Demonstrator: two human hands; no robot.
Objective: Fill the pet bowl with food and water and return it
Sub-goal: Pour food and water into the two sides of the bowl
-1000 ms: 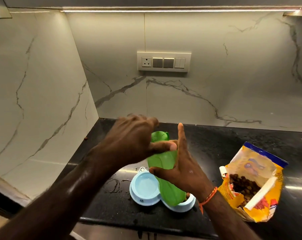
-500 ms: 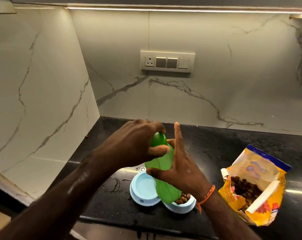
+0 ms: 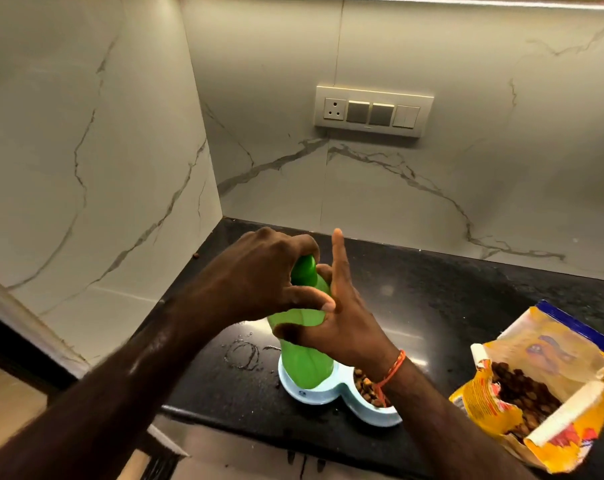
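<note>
A light blue double pet bowl (image 3: 314,394) sits near the front edge of the black counter. Its right cup holds brown kibble (image 3: 368,388); its left cup is hidden behind a green bottle (image 3: 302,358) held upright above it. My left hand (image 3: 265,278) grips the bottle's green cap (image 3: 304,273) from above. My right hand (image 3: 342,323) holds the bottle's body, thumb and lower fingers wrapped round it, the index finger sticking straight up.
An open yellow bag of kibble (image 3: 536,393) lies at the right on the black counter (image 3: 432,306). Water drops (image 3: 245,355) lie left of the bowl. Marble walls close the left and back; a switch panel (image 3: 373,110) is on the back wall.
The bottle has come upright over the bowl's left cup, and my left hand has closed down over its cap. The view has tilted downward.
</note>
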